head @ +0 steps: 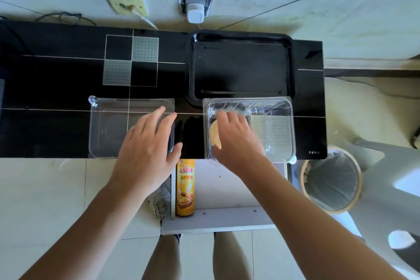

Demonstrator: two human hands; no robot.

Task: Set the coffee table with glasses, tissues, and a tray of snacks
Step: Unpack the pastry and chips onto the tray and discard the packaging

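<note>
Chips going into the clear box, tray waiting behind.

Nearest me, the chip can (185, 187) stands on a low white shelf (218, 218) under the table's near edge, handy for refills. My left hand (147, 150) hovers flat, fingers loose, holding nothing, over the clear lid (109, 129) lying at the near edge. My right hand (236, 136) is inside the clear box (272, 129) at the near right corner, fingers curled on a stack of chips (214, 135), likely setting them down. The black tray (243, 68) sits bare at the far edge, touching the box.
</note>
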